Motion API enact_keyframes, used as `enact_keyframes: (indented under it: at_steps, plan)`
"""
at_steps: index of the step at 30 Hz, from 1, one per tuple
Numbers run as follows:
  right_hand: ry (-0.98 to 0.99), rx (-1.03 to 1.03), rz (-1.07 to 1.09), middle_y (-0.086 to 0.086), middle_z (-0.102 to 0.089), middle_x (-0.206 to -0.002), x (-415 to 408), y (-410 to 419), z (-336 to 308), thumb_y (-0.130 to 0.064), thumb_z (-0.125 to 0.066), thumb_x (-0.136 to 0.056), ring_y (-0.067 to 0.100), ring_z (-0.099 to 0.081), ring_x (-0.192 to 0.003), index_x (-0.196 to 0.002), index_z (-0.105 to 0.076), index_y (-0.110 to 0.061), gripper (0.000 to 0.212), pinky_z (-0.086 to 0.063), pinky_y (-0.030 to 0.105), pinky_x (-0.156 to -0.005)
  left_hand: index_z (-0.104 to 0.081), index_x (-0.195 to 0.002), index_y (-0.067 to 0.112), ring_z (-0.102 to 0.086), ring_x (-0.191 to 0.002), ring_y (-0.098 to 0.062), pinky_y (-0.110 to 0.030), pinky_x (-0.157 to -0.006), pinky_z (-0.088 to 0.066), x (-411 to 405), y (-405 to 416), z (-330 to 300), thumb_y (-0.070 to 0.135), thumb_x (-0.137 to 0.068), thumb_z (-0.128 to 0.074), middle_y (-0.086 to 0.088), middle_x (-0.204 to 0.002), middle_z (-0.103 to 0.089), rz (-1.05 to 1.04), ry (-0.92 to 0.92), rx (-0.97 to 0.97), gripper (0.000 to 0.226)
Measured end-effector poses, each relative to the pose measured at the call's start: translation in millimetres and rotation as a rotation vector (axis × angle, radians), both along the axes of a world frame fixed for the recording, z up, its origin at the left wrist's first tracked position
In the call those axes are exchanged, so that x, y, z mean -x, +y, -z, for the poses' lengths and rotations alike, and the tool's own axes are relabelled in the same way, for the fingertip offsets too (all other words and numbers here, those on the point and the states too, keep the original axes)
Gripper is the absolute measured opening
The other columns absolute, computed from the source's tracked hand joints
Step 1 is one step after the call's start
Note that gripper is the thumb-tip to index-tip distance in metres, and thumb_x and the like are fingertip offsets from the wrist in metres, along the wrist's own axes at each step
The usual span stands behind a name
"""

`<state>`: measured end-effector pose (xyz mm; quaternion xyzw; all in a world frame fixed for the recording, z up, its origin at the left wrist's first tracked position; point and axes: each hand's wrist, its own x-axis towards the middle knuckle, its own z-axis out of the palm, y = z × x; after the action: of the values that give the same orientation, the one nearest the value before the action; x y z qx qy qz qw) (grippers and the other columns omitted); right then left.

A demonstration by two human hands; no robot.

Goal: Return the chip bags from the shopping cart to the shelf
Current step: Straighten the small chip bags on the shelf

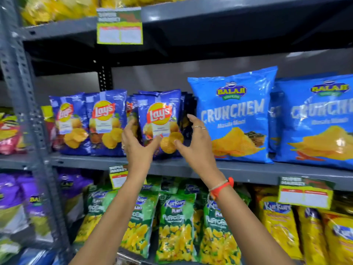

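Note:
A blue Lay's chip bag (160, 119) stands upright on the middle grey shelf (248, 172), in front of more blue Lay's bags. My left hand (136, 145) grips its lower left edge, fingers behind and thumb on the front. To the right of the bag my right hand (194, 142) has its fingers spread and apart from the bag, with the thumb tip touching the lower right corner. Two more Lay's bags (106, 121) stand to the left. The shopping cart is out of view.
Large blue Balaji Crunchem bags (235, 115) stand right of the Lay's row. Green Kurkure Puffcorn bags (175, 226) and yellow Kurkure bags (278, 226) fill the shelf below, purple bags (36, 199) at lower left. Price tags (304, 194) hang from shelf edges. A grey upright post (24, 104) stands left.

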<state>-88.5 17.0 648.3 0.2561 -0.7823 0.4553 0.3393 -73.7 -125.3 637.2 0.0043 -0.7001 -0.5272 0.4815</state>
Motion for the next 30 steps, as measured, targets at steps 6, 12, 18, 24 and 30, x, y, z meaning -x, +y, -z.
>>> enact_keyframes:
  at_steps: [6, 12, 18, 24, 30]
  plan:
    - [-0.284, -0.173, 0.076, 0.015, -0.031, -0.151, 20.8, -30.8, 6.7, -0.036, -0.065, -0.078, 0.034, -0.034, -0.136, -0.147, -0.011, -0.006, 0.093, -0.036, 0.046, -0.108, -0.022, -0.141, 0.017, -0.057, -0.104, -0.036, -0.048, -0.09, -0.049, 15.2, -32.6, 0.1, -0.005, -0.066, -0.075, -0.022, -0.13, -0.051, 0.271, -0.27, -0.037, 0.094]
    - [-0.223, -0.163, 0.187, 0.013, -0.042, -0.138, 19.6, -46.3, 11.1, -0.033, -0.065, -0.078, 0.033, -0.042, -0.127, -0.144, -0.023, -0.017, 0.081, -0.043, 0.044, -0.095, -0.026, -0.141, 0.016, -0.054, -0.11, -0.036, -0.046, -0.085, -0.05, 22.8, -50.6, -6.4, -0.014, -0.072, -0.064, -0.022, -0.134, -0.047, 0.281, -0.294, 0.001, 0.085]
    - [-0.173, -0.181, 0.211, 0.011, -0.044, -0.134, 18.8, -60.4, 16.5, -0.03, -0.062, -0.08, 0.031, -0.043, -0.124, -0.144, -0.025, -0.019, 0.075, -0.046, 0.043, -0.09, -0.02, -0.143, 0.01, -0.037, -0.131, -0.038, -0.05, -0.099, -0.043, 26.2, -62.0, -16.8, -0.018, -0.082, -0.048, -0.019, -0.148, -0.033, 0.373, -0.323, -0.092, 0.073]
    - [-0.178, -0.193, 0.221, 0.008, -0.044, -0.136, 15.2, -60.8, 16.5, -0.03, -0.062, -0.079, 0.03, -0.041, -0.126, -0.143, -0.024, -0.022, 0.075, -0.046, 0.042, -0.09, -0.019, -0.143, 0.007, -0.034, -0.134, -0.034, -0.041, -0.104, -0.037, 19.3, -61.1, -6.0, -0.022, -0.077, -0.051, -0.021, -0.148, -0.031, 0.361, -0.282, -0.071, 0.08]
    - [-0.095, -0.08, 0.213, 0.006, -0.045, -0.134, 0.9, -42.6, 7.7, -0.026, -0.062, -0.078, 0.027, -0.044, -0.125, -0.141, -0.03, -0.023, 0.071, -0.048, 0.044, -0.091, -0.023, -0.143, 0.01, -0.034, -0.136, -0.028, -0.039, -0.111, -0.031, 12.2, -55.9, -1.1, -0.009, -0.075, -0.064, -0.015, -0.15, -0.032, 0.287, -0.19, -0.125, 0.082]
